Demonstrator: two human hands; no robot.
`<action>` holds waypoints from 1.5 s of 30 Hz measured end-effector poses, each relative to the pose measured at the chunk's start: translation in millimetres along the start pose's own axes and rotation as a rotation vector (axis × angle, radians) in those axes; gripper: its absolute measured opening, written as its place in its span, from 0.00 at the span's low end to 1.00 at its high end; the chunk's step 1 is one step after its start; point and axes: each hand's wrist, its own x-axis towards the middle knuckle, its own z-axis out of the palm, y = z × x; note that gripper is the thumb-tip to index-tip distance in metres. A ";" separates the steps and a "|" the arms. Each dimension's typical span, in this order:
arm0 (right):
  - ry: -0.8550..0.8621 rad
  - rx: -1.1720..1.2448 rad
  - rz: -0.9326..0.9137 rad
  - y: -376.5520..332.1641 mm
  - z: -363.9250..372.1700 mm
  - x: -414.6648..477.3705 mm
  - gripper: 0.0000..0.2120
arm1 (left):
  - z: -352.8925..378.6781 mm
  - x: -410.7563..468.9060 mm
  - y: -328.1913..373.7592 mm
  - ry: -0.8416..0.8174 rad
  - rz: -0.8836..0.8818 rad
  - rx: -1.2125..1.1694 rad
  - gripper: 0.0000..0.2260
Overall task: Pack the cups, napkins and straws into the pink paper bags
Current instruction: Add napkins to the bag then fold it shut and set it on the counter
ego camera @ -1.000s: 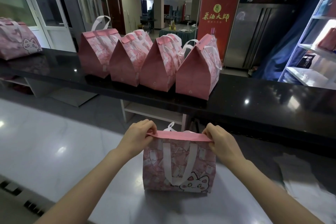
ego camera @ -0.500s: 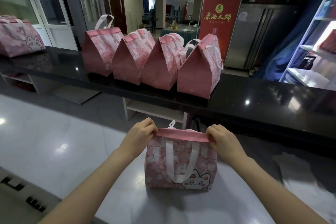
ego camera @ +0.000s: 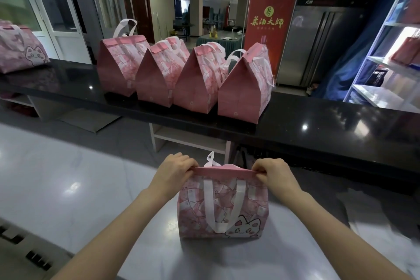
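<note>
A pink paper bag [ego camera: 223, 207] with a white ribbon handle and a cat drawing stands on the white counter [ego camera: 68, 188] in front of me. Its top edge is folded flat. My left hand [ego camera: 175, 171] pinches the left end of that fold, and my right hand [ego camera: 273, 174] pinches the right end. What is inside the bag is hidden. No cups, napkins or straws show.
Several closed pink bags [ego camera: 195, 79] stand in a row on the black upper counter [ego camera: 318, 125]. One more pink bag [ego camera: 20, 49] sits at its far left. White papers [ego camera: 375, 229] lie on the counter to the right. A lit shelf [ego camera: 391, 57] stands far right.
Both hands keep their pinch on the bag's folded top. The bag has shifted slightly right and the view has tilted a little; the fold looks pressed flatter.
</note>
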 end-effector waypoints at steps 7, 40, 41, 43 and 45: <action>-0.074 -0.173 -0.094 -10.6 -5.2 8.9 0.09 | 7.8 7.9 8.1 -0.039 -0.008 0.106 0.11; -0.170 -0.069 -0.213 -60.4 17.9 35.3 0.11 | 23.5 28.9 21.2 0.003 0.080 0.083 0.13; -0.155 -0.085 -0.224 -61.9 19.5 34.8 0.10 | 21.5 26.1 17.4 0.003 0.078 0.084 0.13; -0.135 -0.110 -0.220 -60.9 21.8 34.1 0.08 | 15.8 18.6 7.4 0.020 0.060 0.078 0.14; -0.106 -0.103 -0.206 -56.4 24.3 32.5 0.08 | 7.4 8.6 -4.7 0.029 0.017 0.055 0.11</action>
